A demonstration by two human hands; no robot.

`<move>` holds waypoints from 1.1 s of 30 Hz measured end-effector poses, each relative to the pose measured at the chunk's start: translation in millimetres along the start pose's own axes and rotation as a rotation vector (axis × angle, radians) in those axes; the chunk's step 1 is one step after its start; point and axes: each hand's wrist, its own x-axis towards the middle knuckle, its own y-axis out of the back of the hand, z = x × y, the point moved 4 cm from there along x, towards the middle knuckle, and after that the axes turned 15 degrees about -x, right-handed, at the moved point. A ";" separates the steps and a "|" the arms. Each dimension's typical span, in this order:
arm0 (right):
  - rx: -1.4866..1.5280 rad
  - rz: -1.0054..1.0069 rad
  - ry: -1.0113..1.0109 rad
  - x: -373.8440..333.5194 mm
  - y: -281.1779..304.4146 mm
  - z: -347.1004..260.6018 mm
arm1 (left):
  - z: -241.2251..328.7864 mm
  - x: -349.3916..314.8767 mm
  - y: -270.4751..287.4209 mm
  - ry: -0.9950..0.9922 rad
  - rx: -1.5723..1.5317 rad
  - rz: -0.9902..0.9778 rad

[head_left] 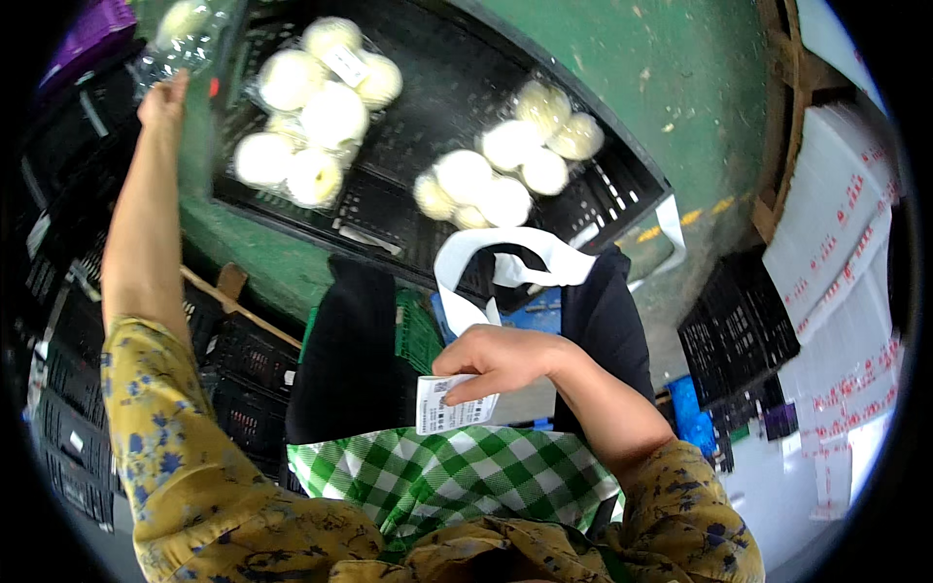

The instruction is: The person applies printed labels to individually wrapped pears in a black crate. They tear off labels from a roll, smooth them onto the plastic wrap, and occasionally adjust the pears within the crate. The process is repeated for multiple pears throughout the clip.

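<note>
My left hand (163, 100) reaches far out at the upper left, its fingers closed on the edge of a clear plastic bag (199, 49). Inside that bag is a pale round vegetable (182, 21), perhaps a peeled onion. In front of my apron, my right hand (505, 361) grips a printed label strip (453, 404) between thumb and fingers. A white backing strip (525, 236) loops away from it over the near side of a black crate (632, 175). Bagged pale round vegetables (333, 115) sit at the crate's left, one bag bearing a white label (346, 65). More (505, 146) lie at its right.
Black crates (73, 374) line the left side, with a purple crate (89, 39) at the top left. On the right stand a dark crate (741, 325) and white cartons with red print (836, 223). Under the black crate, a green crate (418, 335) shows between my legs.
</note>
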 end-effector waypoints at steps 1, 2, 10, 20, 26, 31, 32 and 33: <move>-0.012 0.007 0.006 1.8 0.1 -1.9 | 12.5 27.9 12.0 0.001 0.041 -0.009; -0.005 0.003 0.002 2.6 -0.3 -0.2 | 13.1 44.1 16.5 0.060 0.095 -0.020; 0.067 -0.073 0.023 17.0 -17.0 0.7 | 19.8 -92.8 -20.3 -0.788 1.309 0.138; 0.093 -0.119 0.085 9.6 -13.2 -13.6 | -231.6 -399.2 -31.4 0.193 0.970 -0.701; 0.078 -0.092 0.067 -3.4 -8.8 -17.4 | -267.1 -365.0 37.9 0.169 1.245 -0.479; 0.085 -0.009 0.130 -19.4 -9.3 -13.6 | -283.3 -359.7 57.4 0.696 1.490 -0.567; 0.094 -0.023 0.137 -22.1 -8.8 -13.5 | -292.0 -347.3 68.4 0.401 1.588 -0.786; 0.102 -0.037 0.144 -24.7 -7.7 -14.2 | -292.2 -340.4 66.5 0.405 1.616 -0.813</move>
